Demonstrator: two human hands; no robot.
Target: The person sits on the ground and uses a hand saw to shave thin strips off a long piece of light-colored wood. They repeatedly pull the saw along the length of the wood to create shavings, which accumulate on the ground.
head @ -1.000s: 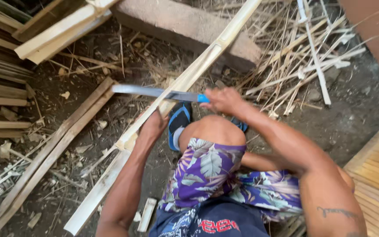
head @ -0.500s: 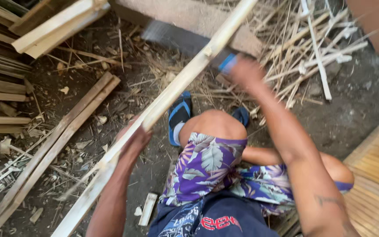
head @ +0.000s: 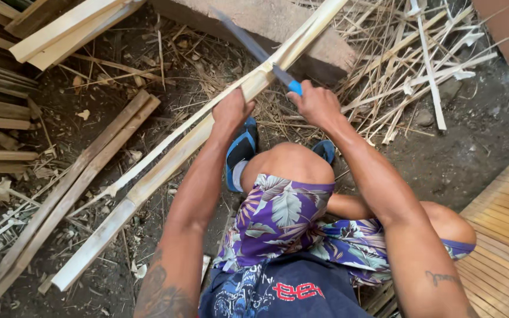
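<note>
A long pale bamboo strip (head: 166, 168) runs diagonally over the dirt floor, lower left to upper right, resting on a stone block (head: 278, 23). The left hand (head: 231, 112) clamps it mid-length, fingers wrapped round. The right hand (head: 316, 103) grips a blue-handled knife (head: 254, 50), blade crossing the strip just beyond

The knife blade (head: 244, 36) is motion-blurred; bamboo strip (head: 166, 165) leaves frame.
</note>
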